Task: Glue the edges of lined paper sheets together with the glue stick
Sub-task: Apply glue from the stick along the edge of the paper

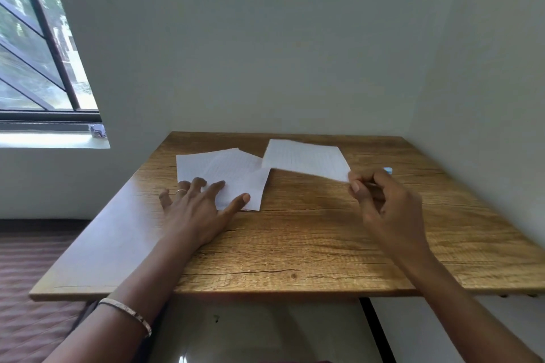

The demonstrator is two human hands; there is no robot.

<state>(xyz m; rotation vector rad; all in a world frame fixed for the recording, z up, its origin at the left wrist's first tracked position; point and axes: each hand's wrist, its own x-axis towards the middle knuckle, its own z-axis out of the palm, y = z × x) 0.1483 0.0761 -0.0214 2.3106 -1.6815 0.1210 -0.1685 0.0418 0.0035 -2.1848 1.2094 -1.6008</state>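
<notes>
Head view over a square wooden tabletop [295,244] with a warm oak-like grain, dark knots and fine cracks; its near left portion reflects pale light. The left hand [194,206] lies palm down with fingers [216,186] spread and straight, pressing the near left corner of the overlapped sheets [236,171]. These are thin, white, faintly lined rectangles fanned at slightly differing angles and lying flat on the wood, reaching beyond and to the right of that hand. A slim ring [181,191] circles one finger, and a narrow patterned bracelet [129,311] sits on the forearm. The right hand [383,203] is raised off the wood with its fingers curled, and thumb and fingertips pinch the near right corner of the single sheet [305,158]. This is another white lined rectangle, held clear of the surface, blurred, and stretching away to the left of that hand until its far corner sits close to the overlapped sheets. Just beyond the right hand, a small pale-blue and white object [388,170] rests on the wood, mostly hidden by the knuckles; its identity cannot be told. Plain matte walls [280,53] enclose the far and right sides, and a dark-framed window [35,53] lies far left of the left hand.
</notes>
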